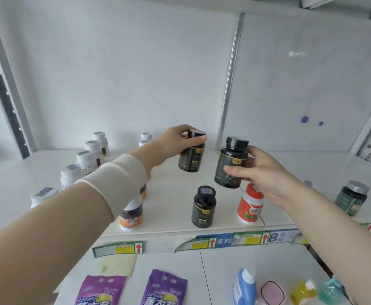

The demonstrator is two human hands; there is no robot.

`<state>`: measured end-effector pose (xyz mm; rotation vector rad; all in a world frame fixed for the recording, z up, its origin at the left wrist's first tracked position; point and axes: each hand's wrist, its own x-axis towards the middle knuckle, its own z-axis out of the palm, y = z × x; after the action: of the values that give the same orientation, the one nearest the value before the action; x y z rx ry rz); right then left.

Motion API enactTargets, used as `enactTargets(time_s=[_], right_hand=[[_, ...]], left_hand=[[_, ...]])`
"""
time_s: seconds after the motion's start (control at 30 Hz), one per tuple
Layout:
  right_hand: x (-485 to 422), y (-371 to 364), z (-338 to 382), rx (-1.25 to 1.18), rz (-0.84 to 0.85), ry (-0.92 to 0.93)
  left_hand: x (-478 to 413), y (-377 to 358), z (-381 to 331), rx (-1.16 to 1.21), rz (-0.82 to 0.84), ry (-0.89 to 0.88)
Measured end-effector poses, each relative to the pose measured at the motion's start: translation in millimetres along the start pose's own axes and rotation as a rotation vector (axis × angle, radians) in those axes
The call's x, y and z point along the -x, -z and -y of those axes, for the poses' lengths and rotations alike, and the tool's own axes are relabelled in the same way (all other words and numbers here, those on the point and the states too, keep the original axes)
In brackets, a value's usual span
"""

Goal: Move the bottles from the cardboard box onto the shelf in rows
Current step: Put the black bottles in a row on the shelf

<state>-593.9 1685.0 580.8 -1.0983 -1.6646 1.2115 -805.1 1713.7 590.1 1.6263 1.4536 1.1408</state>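
In the head view, your left grip (175,139) is clamped from above on the cap of 1 black bottle (191,160) toward the back of the shelf (171,194). Your right grip (263,172) is wrapped around a 2nd black bottle (230,164), tilted, just above the orange bottle (249,206). A 3rd black bottle (203,208) stands upright near the shelf's front edge.

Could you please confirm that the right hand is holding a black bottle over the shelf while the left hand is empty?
Not quite: the left hand is not empty. It grips a second black bottle by its cap. The rest is right: the right hand holds a black bottle by its body over the shelf. The head view shows both.
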Motion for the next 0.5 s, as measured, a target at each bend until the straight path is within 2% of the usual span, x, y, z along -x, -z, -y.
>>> enactTargets(time_s=[0.23,0.33,0.5], right_hand=[[-79.5,-10.6,-24.7,0.199,0.07,-0.073],[-99.7,-19.1,-36.4,0.35,0.127,-0.1],[-113.6,-36.7,-49.5,0.543,0.177,-0.098]], left_hand=[[-77.0,-5.6,39.6,-0.157,0.053,0.037],[-92.3,-12.8,48.3,-0.268,0.117,0.037],[-100.5,-17.9,58.0,-0.303,0.171,0.075]])
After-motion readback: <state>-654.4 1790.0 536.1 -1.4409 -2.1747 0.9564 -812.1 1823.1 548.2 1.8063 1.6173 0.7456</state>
